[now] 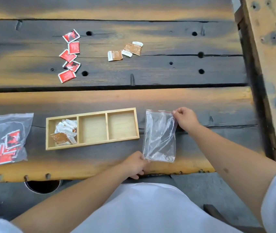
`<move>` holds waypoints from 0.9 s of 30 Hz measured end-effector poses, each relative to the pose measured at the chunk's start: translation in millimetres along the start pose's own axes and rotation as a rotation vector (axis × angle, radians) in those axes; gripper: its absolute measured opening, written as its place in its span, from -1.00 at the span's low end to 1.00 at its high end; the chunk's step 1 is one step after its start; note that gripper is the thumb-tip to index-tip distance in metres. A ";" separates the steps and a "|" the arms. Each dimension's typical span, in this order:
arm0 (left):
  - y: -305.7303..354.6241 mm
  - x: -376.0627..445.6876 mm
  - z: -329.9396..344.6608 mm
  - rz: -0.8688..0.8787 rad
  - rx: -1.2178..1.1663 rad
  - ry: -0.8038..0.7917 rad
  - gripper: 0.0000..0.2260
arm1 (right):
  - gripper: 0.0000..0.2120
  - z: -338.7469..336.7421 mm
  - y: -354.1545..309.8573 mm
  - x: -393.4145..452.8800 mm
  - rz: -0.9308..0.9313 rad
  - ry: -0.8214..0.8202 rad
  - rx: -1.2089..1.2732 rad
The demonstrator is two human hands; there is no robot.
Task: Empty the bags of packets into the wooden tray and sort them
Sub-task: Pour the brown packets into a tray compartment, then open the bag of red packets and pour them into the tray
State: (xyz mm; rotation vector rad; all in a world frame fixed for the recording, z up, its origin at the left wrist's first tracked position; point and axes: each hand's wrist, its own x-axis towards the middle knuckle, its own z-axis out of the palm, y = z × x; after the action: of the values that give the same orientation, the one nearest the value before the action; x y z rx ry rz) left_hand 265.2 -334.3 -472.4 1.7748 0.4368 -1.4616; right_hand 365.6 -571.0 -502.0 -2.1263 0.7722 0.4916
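Note:
A wooden tray with three compartments lies on the table. Its left compartment holds several brown and white packets; the middle and right ones are bare. Just right of the tray lies an empty clear zip bag. My right hand pinches its top right corner, and my left hand pinches its bottom left corner. A second zip bag with several red packets inside rests left of the tray.
Several loose red packets lie in a line at the back left, and a few brown and white packets lie at the back middle. A wooden beam borders the table on the right. The near table edge runs just below my left hand.

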 end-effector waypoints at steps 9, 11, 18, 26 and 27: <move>-41.7 -32.0 -78.0 0.019 0.158 0.173 -0.39 | -0.45 35.5 -71.0 -41.7 -0.161 0.169 -0.125; -57.2 -44.6 -101.1 0.046 0.179 0.231 -0.44 | -0.43 59.8 -102.3 -58.9 -0.256 0.196 -0.215; -120.3 -101.3 -211.4 0.211 -0.145 0.523 -0.75 | -0.39 165.5 -202.0 -122.2 -0.543 0.041 -0.470; -190.5 -117.5 -370.8 0.284 -0.309 0.754 -0.68 | -0.54 326.2 -293.3 -181.8 -0.803 -0.302 -0.717; -196.2 -113.0 -389.6 0.265 -0.246 0.775 -0.63 | -0.54 345.7 -302.7 -182.7 -0.800 -0.356 -0.736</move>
State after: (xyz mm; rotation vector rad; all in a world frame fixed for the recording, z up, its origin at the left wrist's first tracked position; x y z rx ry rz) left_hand 359.2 103.4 -421.2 2.0472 0.6980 -0.4710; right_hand 405.4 -82.5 -436.8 -2.6429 -0.5596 0.7381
